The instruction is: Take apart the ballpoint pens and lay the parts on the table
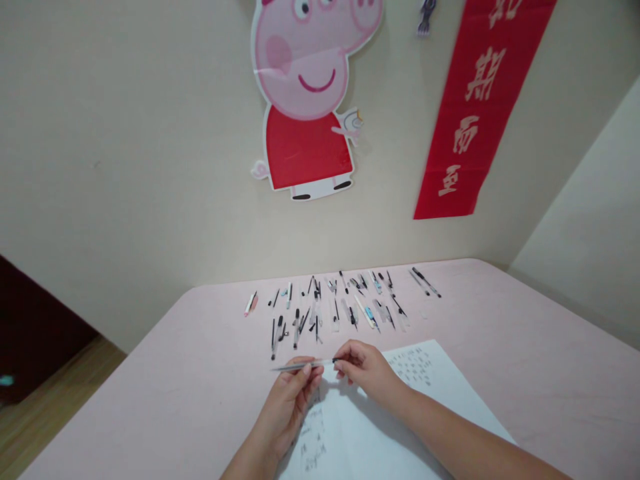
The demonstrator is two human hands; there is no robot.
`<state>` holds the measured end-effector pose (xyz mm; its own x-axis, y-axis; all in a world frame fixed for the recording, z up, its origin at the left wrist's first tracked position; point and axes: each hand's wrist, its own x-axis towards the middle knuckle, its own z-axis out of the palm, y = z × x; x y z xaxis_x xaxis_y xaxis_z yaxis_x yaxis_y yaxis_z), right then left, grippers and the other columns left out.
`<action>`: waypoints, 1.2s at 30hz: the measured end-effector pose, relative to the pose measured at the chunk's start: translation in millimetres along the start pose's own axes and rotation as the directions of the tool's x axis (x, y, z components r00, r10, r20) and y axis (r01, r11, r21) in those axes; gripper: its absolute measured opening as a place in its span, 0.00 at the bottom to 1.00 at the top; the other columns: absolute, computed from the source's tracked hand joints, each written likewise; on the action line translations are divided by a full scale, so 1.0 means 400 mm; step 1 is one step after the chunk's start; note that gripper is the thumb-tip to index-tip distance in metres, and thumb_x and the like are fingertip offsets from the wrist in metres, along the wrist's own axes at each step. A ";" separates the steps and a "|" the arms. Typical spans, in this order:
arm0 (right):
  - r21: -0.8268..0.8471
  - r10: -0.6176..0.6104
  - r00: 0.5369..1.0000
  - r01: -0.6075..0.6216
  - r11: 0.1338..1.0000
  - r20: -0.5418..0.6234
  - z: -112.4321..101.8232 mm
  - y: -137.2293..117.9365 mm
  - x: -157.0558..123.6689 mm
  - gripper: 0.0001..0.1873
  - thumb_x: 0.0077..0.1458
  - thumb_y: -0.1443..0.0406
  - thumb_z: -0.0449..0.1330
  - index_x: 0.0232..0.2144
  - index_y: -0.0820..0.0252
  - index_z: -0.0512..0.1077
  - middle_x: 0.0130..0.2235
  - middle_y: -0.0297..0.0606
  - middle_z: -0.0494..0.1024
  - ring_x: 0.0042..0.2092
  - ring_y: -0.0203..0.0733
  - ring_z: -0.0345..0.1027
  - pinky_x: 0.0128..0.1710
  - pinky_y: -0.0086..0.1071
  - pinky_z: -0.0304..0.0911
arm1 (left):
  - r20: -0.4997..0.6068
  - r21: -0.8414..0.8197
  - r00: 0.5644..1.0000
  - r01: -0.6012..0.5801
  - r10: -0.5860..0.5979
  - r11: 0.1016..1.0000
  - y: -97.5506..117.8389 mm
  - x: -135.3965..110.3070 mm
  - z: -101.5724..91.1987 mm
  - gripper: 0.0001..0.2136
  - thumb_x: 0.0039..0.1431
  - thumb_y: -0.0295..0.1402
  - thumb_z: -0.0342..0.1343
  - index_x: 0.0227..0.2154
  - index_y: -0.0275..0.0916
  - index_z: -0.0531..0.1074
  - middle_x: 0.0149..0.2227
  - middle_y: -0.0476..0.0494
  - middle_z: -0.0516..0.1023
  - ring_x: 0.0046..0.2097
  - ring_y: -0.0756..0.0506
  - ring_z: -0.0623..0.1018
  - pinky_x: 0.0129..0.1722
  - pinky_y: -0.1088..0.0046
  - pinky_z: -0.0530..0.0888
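My left hand (293, 400) and my right hand (367, 369) meet above a white sheet of paper (395, 413) with handwriting on it. Together they hold a thin clear pen (305, 365) level, its tip pointing left. The left fingers pinch the barrel near the middle. My right fingertips pinch its right end. Beyond the hands, several pens and pen parts (330, 307) lie spread in rows on the pink table (165, 400).
Two black pens (425, 282) lie apart at the far right of the spread, a pink-and-white pen (250, 303) at the far left. The table stands against a beige wall bearing a cartoon pig cutout (310, 100) and a red banner (475, 107). Wooden floor (50, 407) shows at left.
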<state>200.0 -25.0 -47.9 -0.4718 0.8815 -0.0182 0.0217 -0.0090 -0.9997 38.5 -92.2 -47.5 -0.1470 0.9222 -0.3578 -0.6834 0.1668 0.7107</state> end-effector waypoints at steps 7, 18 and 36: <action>-0.017 -0.024 1.000 0.024 1.000 0.004 0.001 0.006 -0.002 0.13 0.44 0.57 0.64 0.26 0.61 0.70 0.23 0.33 0.74 0.26 0.38 0.70 0.23 0.28 0.61 | 0.008 -0.006 1.000 0.004 -0.004 1.000 0.000 0.000 0.002 0.04 0.53 0.18 0.58 0.30 0.31 0.73 0.29 0.42 0.79 0.32 0.51 0.80 0.36 0.80 0.78; -0.065 -0.037 0.999 0.038 0.997 0.010 -0.002 0.008 -0.004 0.11 0.46 0.59 0.62 0.27 0.61 0.69 0.23 0.32 0.73 0.26 0.37 0.69 0.23 0.28 0.61 | 0.029 0.011 1.000 0.000 0.000 1.000 0.001 -0.005 0.001 0.06 0.50 0.20 0.62 0.31 0.32 0.73 0.29 0.43 0.79 0.33 0.51 0.80 0.36 0.81 0.78; -0.239 -0.144 0.985 0.162 0.957 0.093 -0.017 0.001 -0.014 0.26 0.59 0.47 0.46 0.25 0.61 0.67 0.23 0.35 0.70 0.25 0.36 0.65 0.26 0.29 0.59 | 0.046 0.043 0.999 -0.002 0.000 0.999 0.005 -0.005 0.004 0.06 0.48 0.22 0.64 0.30 0.33 0.74 0.30 0.43 0.79 0.34 0.51 0.80 0.37 0.81 0.77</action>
<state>208.5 -26.7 -48.1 -0.5496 0.8261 0.1242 0.1551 0.2470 -0.9565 38.6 -93.2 -44.2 -0.1137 0.9373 -0.3294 -0.6519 0.1798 0.7366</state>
